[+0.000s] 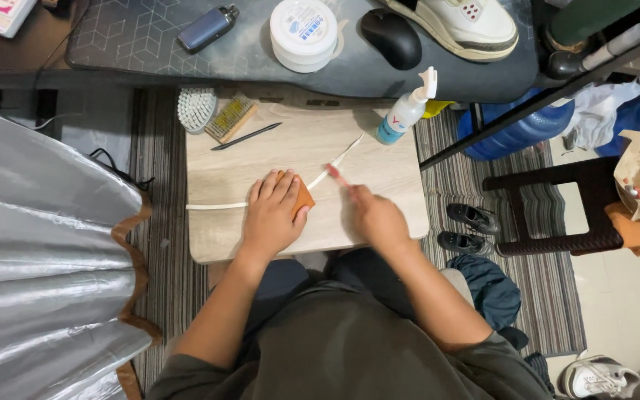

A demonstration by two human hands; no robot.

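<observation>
A long white shoelace (216, 206) lies across a small light wooden table (379, 159). My left hand (272, 215) presses a small orange-brown cloth or sponge (304, 198) flat onto the lace near the table's middle. My right hand (375, 215), blurred, pinches the lace just right of the cloth, where the lace (344, 157) runs on toward the far right. A white spray bottle with a blue base (403, 115) lies at the table's far right corner.
Two brushes (216, 112) and a dark thin tool (246, 136) lie at the table's far left. Behind, a dark desk (150, 37) holds a round white tub (303, 31), a mouse (391, 37) and a white sneaker (468, 22). A silver cover (38, 244) is left, a dark stool (557, 207) right.
</observation>
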